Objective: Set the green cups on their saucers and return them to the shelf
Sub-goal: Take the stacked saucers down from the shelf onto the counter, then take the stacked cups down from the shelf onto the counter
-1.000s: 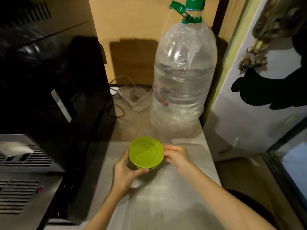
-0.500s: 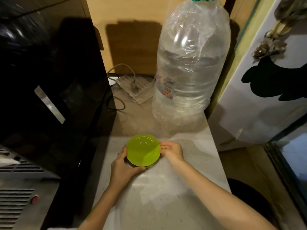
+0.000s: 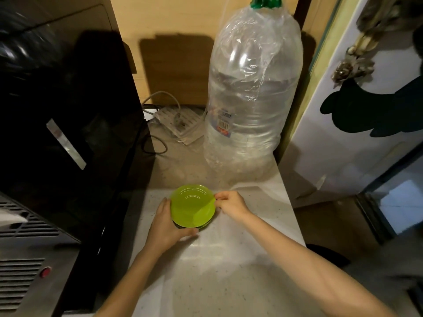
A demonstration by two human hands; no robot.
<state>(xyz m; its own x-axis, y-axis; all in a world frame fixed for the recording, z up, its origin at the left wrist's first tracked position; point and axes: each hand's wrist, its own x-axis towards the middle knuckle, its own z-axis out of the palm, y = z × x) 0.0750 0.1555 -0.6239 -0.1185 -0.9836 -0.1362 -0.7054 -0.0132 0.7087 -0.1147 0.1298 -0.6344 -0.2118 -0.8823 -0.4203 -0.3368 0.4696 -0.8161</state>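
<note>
Now left hand [image 3: 168, 225], right hand [image 3: 231, 203] grip stacked green saucers [image 3: 192, 204]; top one empty.

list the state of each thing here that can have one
green saucer: on top of a dark stack on the counter, right way up, empty
left hand: cupped round the stack's left side
right hand: pinching the saucer's right rim
water bottle: upright, wrapped in clear plastic, cap end cut off by the frame
power strip: lying flat, a plug in it
</note>
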